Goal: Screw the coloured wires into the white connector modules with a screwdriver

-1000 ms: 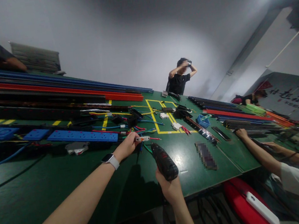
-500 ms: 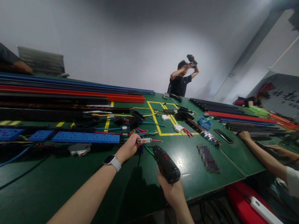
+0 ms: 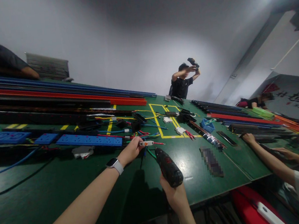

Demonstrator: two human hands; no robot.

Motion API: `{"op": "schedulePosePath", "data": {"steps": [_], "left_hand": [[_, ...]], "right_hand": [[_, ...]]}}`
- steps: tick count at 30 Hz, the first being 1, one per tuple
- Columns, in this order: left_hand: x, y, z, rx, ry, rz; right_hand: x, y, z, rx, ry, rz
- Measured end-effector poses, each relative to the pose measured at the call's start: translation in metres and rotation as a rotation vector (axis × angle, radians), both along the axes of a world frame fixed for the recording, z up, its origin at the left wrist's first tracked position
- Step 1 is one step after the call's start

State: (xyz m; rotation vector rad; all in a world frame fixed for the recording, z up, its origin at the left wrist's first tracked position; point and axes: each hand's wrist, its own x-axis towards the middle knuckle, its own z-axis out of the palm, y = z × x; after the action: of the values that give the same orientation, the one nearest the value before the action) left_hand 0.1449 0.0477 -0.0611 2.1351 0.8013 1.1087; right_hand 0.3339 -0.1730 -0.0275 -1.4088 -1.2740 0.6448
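Observation:
My left hand [image 3: 132, 150] is closed on a small white block-shaped electrical part with orange marks [image 3: 146, 143]. A red wire [image 3: 159, 143] sticks out of the part's right end. My right hand [image 3: 176, 196] is wrapped round the handle of a black cordless screwdriver [image 3: 169, 167]. The tool's nose points toward the part and the wires, and stands a little apart from the part. Just below the part, a green wire [image 3: 151, 153] runs toward the tool's nose. To the left of my left hand lies a blue socket strip [image 3: 89, 139], with wires at its right end.
Long blue and red profiles [image 3: 87, 96] run along the back left. White parts with red wires [image 3: 180, 130], a blue basket [image 3: 207, 125] and a dark slab [image 3: 226, 138] lie to the right. A co-worker's arm [image 3: 268, 160] reaches in at right. Another person [image 3: 181, 87] stands behind the table.
The whole view has shifted slightly, so things sit a little further right and lower. Both hands keep their grips, and the screwdriver stays close to the white part.

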Motion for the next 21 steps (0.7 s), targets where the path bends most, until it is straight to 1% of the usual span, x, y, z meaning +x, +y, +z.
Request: {"op": "schedulePosePath", "data": {"steps": [9,15,19,21], "left_hand": [[0.000,0.002,-0.003,-0.003,0.019,0.015],[0.000,0.003,-0.005,0.002,0.001,0.015],[0.000,0.003,-0.005,0.008,0.007,0.018],[0.000,0.003,-0.004,0.010,0.007,0.022]], "right_hand": [[-0.002,-0.002,0.008,-0.047,-0.030,0.015],[-0.004,0.000,0.006,-0.005,0.006,0.007],[-0.005,0.000,0.009,0.028,0.026,-0.016],[-0.006,-0.001,0.011,0.020,0.024,-0.015]]}}
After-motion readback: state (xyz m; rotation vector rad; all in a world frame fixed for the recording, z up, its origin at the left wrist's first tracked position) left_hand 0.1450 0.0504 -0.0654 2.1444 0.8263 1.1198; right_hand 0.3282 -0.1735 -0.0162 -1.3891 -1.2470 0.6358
